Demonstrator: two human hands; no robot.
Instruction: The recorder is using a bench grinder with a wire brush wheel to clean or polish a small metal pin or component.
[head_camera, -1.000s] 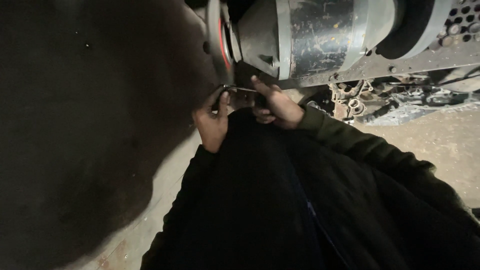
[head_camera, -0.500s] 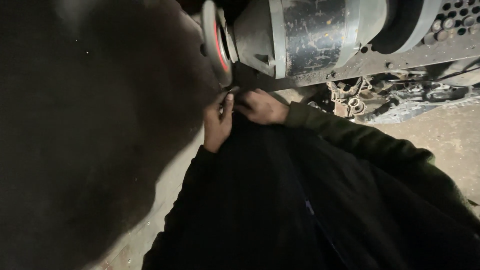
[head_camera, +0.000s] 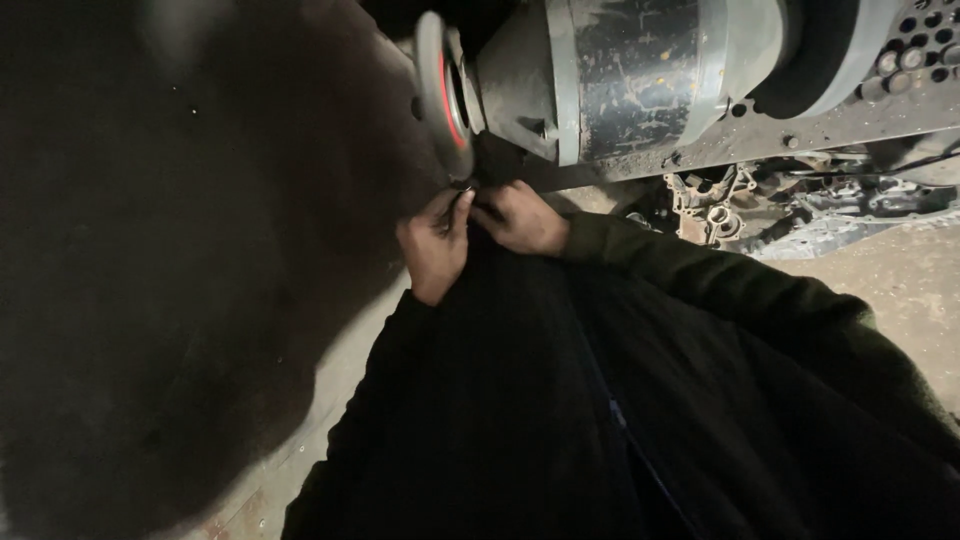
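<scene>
Looking down from the head camera, I saw my left hand (head_camera: 433, 250) and my right hand (head_camera: 522, 218) drawn close together just under the rim of a grey disc with a red ring (head_camera: 443, 92), which sat at the left end of a scuffed grey cylindrical machine housing (head_camera: 640, 75). Both hands had fingers curled in, pinching a small thin dark metal piece (head_camera: 462, 200) between them — too small and dim for me to tell its kind. A dark jacket (head_camera: 560, 420) filled the lower view, with greasy metal parts (head_camera: 720, 205) lying on the dusty floor (head_camera: 900, 290) below the housing's right end.
</scene>
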